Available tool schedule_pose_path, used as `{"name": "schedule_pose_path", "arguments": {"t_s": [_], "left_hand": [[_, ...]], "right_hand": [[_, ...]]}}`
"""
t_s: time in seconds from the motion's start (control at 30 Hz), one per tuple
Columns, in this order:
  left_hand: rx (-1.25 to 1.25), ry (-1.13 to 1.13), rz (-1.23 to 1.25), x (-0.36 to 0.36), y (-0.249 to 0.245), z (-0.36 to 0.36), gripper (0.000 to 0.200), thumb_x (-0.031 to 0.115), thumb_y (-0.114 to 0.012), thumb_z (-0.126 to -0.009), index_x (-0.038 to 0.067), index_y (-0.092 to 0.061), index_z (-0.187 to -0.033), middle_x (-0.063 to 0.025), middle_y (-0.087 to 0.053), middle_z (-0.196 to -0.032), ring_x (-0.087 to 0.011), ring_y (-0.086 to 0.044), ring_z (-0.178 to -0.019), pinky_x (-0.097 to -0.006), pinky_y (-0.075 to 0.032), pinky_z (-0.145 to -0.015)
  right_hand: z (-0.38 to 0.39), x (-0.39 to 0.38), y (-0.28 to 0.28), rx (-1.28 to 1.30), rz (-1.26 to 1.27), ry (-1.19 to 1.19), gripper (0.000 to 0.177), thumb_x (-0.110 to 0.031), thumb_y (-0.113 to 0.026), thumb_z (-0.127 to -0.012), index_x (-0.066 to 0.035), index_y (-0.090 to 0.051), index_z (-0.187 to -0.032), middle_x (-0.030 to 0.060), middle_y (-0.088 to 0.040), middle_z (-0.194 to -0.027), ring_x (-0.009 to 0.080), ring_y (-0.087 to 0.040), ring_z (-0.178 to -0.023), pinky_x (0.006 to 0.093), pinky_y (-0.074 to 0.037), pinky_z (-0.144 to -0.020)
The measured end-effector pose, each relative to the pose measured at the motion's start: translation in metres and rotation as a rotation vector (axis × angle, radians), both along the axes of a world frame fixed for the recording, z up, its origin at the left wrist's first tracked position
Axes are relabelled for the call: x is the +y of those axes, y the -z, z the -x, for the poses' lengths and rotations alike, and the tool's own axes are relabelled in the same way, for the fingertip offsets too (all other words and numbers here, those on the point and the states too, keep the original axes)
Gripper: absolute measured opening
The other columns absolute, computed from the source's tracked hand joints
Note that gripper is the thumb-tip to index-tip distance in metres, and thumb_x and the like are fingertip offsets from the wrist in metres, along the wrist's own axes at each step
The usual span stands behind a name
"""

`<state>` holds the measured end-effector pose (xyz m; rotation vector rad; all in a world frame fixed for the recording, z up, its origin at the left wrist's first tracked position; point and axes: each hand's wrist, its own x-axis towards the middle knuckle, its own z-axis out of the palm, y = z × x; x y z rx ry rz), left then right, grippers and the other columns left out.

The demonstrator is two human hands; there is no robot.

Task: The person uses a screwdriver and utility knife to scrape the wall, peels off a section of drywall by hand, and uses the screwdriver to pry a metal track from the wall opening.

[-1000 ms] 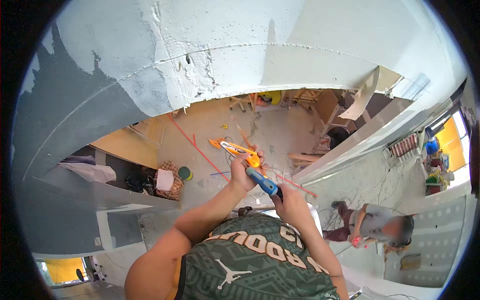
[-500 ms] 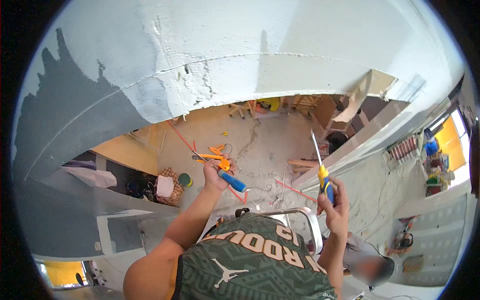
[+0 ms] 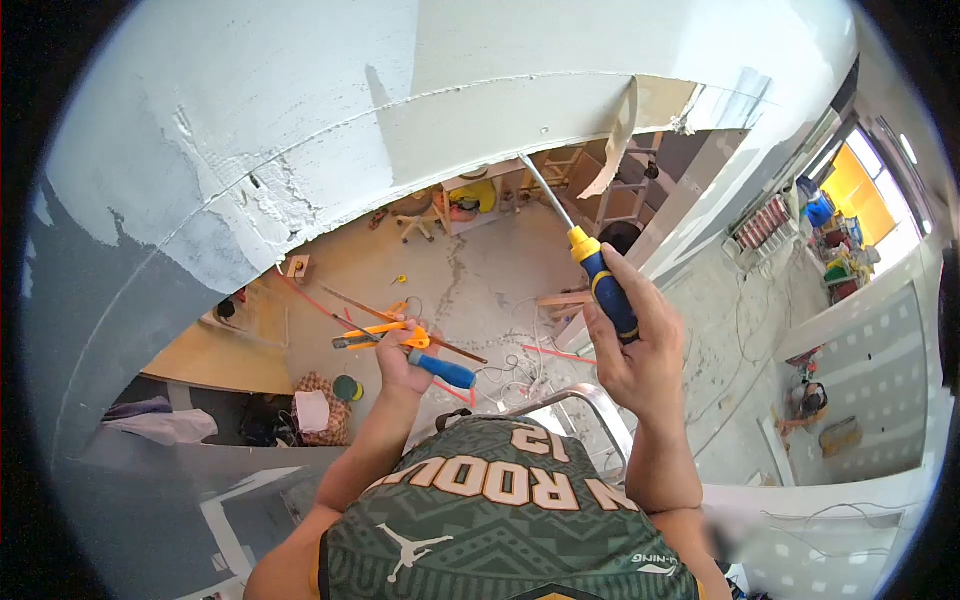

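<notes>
My right hand (image 3: 640,345) is wrapped round the blue and yellow handle of a screwdriver (image 3: 588,250). Its long metal shaft points up and left, the tip at or near the lower edge of the white curved panel (image 3: 480,125). Lower and to the left, my left hand (image 3: 405,362) grips several tools together: an orange-handled tool (image 3: 372,332) and a second screwdriver with a blue handle (image 3: 443,370). Which finger holds which tool is hard to make out. A torn strip (image 3: 615,140) hangs from the panel to the right of the screwdriver tip.
Below lies a concrete floor (image 3: 480,270) with cables and red strips. A metal ladder top (image 3: 590,400) stands close before my body. A checked bag (image 3: 325,425) and a green tin (image 3: 347,388) are at lower left. Shelves of goods (image 3: 840,235) stand far right.
My right hand has raised the screwdriver up and left to the panel's edge. The view has shifted right, and the person at lower right is now mostly out of view.
</notes>
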<state>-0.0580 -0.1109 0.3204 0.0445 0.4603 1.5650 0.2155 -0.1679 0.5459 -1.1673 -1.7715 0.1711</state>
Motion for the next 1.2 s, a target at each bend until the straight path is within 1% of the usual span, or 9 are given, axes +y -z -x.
{"name": "schedule_pose_path", "arguments": {"t_s": [0.2, 0.33, 0.43, 0.53, 0.6, 0.7, 0.93, 1.0, 1.2], "left_hand": [[0.053, 0.157, 0.018, -0.007, 0.004, -0.007, 0.024, 0.002, -0.054, -0.069, 0.013, -0.055, -0.090, -0.0032, -0.055, -0.079, -0.0204, -0.053, -0.077, -0.0407, -0.047, -0.075], [0.003, 0.395, 0.023, -0.009, 0.015, -0.005, 0.020, 0.002, -0.053, -0.069, 0.013, -0.053, -0.085, -0.0042, -0.051, -0.076, -0.0197, -0.050, -0.074, -0.0390, -0.045, -0.071], [0.000, 0.496, 0.102, -0.009, 0.014, -0.004, 0.011, 0.007, -0.054, -0.072, 0.011, -0.053, -0.082, -0.0058, -0.053, -0.076, -0.0201, -0.051, -0.074, -0.0377, -0.046, -0.069], [0.050, 0.519, 0.196, -0.007, 0.015, -0.005, 0.006, 0.016, -0.056, -0.081, 0.010, -0.054, -0.080, -0.0076, -0.055, -0.076, -0.0206, -0.052, -0.074, -0.0361, -0.046, -0.068], [-0.022, 0.539, 0.141, -0.005, 0.023, -0.004, 0.015, 0.023, -0.057, -0.087, 0.009, -0.056, -0.083, -0.0097, -0.058, -0.081, -0.0217, -0.055, -0.075, -0.0363, -0.047, -0.068], [0.071, 0.487, 0.170, -0.005, 0.024, -0.007, 0.018, 0.025, -0.058, -0.089, 0.006, -0.058, -0.088, -0.0108, -0.059, -0.086, -0.0223, -0.056, -0.079, -0.0380, -0.049, -0.070], [0.084, 0.440, 0.161, -0.009, 0.025, -0.010, 0.027, 0.011, -0.059, -0.083, 0.009, -0.058, -0.109, -0.0115, -0.062, -0.098, -0.0261, -0.060, -0.091, -0.0458, -0.053, -0.078], [0.101, 0.393, 0.223, -0.010, 0.023, -0.012, 0.039, 0.000, -0.054, -0.080, 0.010, -0.048, -0.118, -0.0110, -0.060, -0.097, -0.0263, -0.058, -0.091, -0.0457, -0.052, -0.077], [0.031, 0.420, 0.239, -0.008, 0.043, -0.007, 0.034, -0.003, -0.054, -0.079, 0.011, -0.050, -0.110, -0.0094, -0.060, -0.093, -0.0254, -0.058, -0.087, -0.0460, -0.052, -0.076]], "right_hand": [[0.014, -0.002, -0.008, -0.043, 0.000, -0.046, 0.049, -0.006, -0.068, -0.084, -0.001, -0.055, -0.132, 0.0186, -0.064, -0.091, 0.0304, -0.064, -0.077, 0.0361, -0.051, -0.072], [0.007, 0.007, 0.012, 0.053, -0.090, -0.050, 0.045, -0.009, -0.063, -0.091, 0.001, -0.052, -0.133, 0.0152, -0.064, -0.091, 0.0195, -0.062, -0.074, 0.0302, -0.050, -0.070], [0.009, 0.010, 0.030, 0.703, 0.021, -0.228, 0.043, -0.013, -0.055, -0.098, 0.000, -0.041, -0.137, 0.0088, -0.058, -0.092, 0.0087, -0.052, -0.069, 0.0215, -0.045, -0.060], [0.010, 0.015, 0.031, 0.703, 0.086, -0.257, 0.047, -0.016, -0.053, -0.099, 0.002, -0.037, -0.139, 0.0142, -0.057, -0.096, 0.0115, -0.052, -0.066, 0.0234, -0.046, -0.052], [0.011, 0.011, 0.017, 0.736, 0.117, -0.268, 0.042, -0.012, -0.058, -0.096, 0.002, -0.045, -0.134, 0.0129, -0.059, -0.096, 0.0125, -0.053, -0.069, 0.0247, -0.046, -0.060], [0.012, 0.017, -0.024, -0.047, -0.382, -0.056, 0.043, -0.004, -0.070, -0.082, 0.003, -0.058, -0.123, 0.0177, -0.060, -0.093, 0.0257, -0.061, -0.074, 0.0313, -0.050, -0.065], [0.036, 0.014, -0.056, -0.188, -0.386, -0.105, 0.042, 0.001, -0.071, -0.078, -0.002, -0.062, -0.119, 0.0171, -0.063, -0.094, 0.0275, -0.065, -0.080, 0.0342, -0.053, -0.068], [0.038, 0.018, -0.052, -0.170, -0.388, -0.107, 0.042, 0.002, -0.071, -0.077, -0.004, -0.063, -0.118, 0.0161, -0.063, -0.094, 0.0266, -0.064, -0.078, 0.0342, -0.054, -0.068], [0.042, 0.012, -0.052, -0.194, -0.357, -0.068, 0.044, 0.004, -0.071, -0.077, -0.006, -0.066, -0.119, 0.0143, -0.060, -0.092, 0.0218, -0.064, -0.074, 0.0309, -0.053, -0.062]]}}
